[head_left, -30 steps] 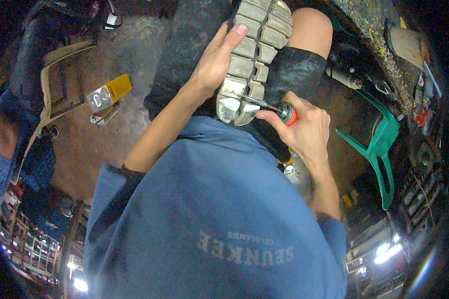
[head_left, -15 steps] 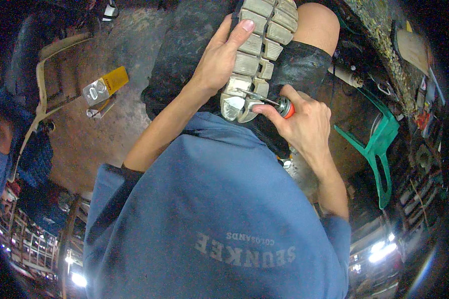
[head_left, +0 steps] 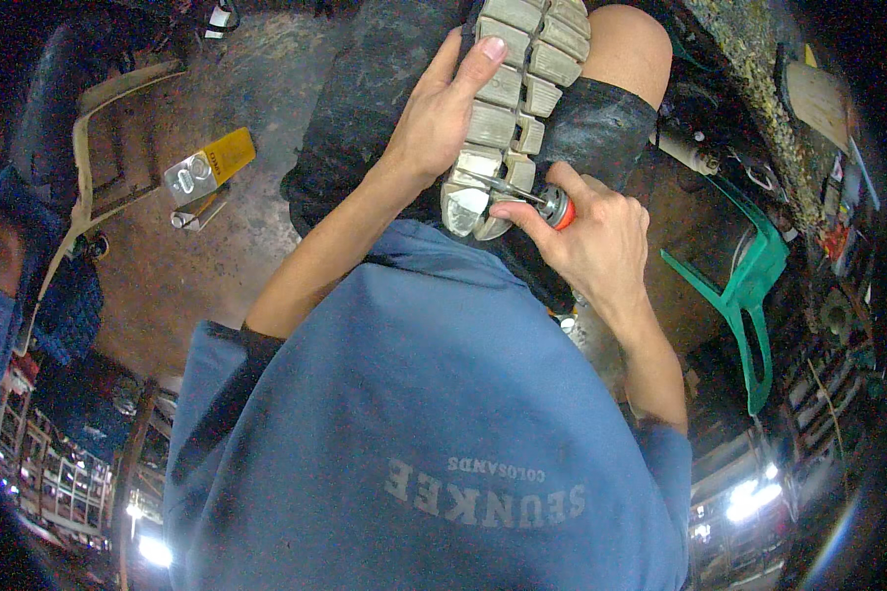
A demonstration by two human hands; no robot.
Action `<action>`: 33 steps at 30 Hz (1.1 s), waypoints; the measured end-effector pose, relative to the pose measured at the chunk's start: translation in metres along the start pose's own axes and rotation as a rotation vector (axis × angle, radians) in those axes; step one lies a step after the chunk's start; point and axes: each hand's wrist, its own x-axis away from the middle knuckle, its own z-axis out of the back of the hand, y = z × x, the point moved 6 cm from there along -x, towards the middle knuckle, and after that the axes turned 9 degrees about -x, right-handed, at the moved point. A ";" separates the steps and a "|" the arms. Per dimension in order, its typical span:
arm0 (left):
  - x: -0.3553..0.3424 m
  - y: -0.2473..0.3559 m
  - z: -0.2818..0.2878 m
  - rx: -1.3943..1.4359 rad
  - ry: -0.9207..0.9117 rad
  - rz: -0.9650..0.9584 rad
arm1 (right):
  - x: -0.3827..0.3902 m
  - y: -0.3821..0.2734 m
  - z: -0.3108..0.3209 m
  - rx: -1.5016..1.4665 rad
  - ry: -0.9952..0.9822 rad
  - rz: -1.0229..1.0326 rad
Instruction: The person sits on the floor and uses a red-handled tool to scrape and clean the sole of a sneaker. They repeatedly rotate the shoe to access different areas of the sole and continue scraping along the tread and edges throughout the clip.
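The left hand (head_left: 432, 118) is gripping the shoe (head_left: 493, 123) by its left edge, with the thumb pressed on the pale, blocky sole, which faces upward. The shoe is above the lap, between the dark shorts (head_left: 601, 123) and the bare knee (head_left: 631, 44), and its upper end goes out of the view. The right hand (head_left: 601, 231) is closed around a small round container (head_left: 562, 209), with a metal-looking top and a red-orange side; from it a thin rod (head_left: 511, 189) reaches across the lower end of the sole. Whether the tip of the rod touches the sole, I cannot tell. Compared with one second ago, the right hand has come closer to the shoe: its thumb, which was beside the right edge of the sole, now lies over this edge, and the rod reaches further toward the left row of blocks. The left hand has kept the same hold. Compared with half a second ago, the change is very small. On the floor, the yellow and grey package (head_left: 210, 165) and the green plastic frame (head_left: 749, 276) appear only a little shifted, together with the whole view.
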 end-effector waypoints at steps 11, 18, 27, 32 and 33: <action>0.003 0.003 0.002 0.064 0.006 -0.036 | 0.000 -0.006 0.001 -0.051 0.082 0.016; -0.002 0.035 0.009 0.164 0.112 -0.156 | 0.005 0.015 0.005 -0.233 0.095 -0.157; -0.001 0.071 0.061 0.408 0.256 -0.216 | 0.025 0.007 -0.005 -0.396 0.216 -0.202; 0.009 0.064 0.072 0.271 0.336 -0.312 | 0.024 0.014 -0.004 -0.487 0.272 -0.196; 0.012 0.063 0.077 0.198 0.393 -0.341 | 0.023 0.018 -0.003 -0.583 0.276 -0.206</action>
